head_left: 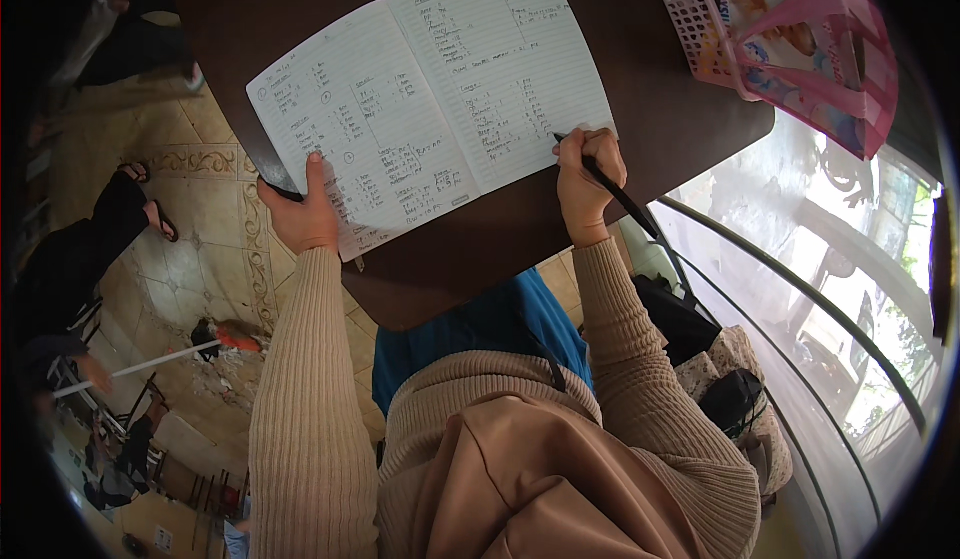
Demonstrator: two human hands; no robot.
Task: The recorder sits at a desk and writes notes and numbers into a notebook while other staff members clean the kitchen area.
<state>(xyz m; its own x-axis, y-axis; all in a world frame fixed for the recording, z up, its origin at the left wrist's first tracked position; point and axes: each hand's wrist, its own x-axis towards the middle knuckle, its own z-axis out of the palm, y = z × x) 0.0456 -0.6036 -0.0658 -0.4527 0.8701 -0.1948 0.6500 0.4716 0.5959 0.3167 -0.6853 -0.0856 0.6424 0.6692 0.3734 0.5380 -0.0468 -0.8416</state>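
Observation:
An open lined notebook (430, 99) covered in handwriting lies on a dark brown table (600, 189). My left hand (300, 214) holds down the notebook's lower left corner, thumb on the page. My right hand (588, 179) grips a black pen (620, 199) with its tip on the lower right edge of the right page. Both arms wear beige ribbed sleeves.
A pink mesh bag (790, 39) with colourful contents sits at the table's far right. Another person's leg in a sandal (150, 219) is on the tiled floor at left. A broom (200, 344) lies near debris. A curved glass railing (800, 309) and dark bags (690, 319) are at right.

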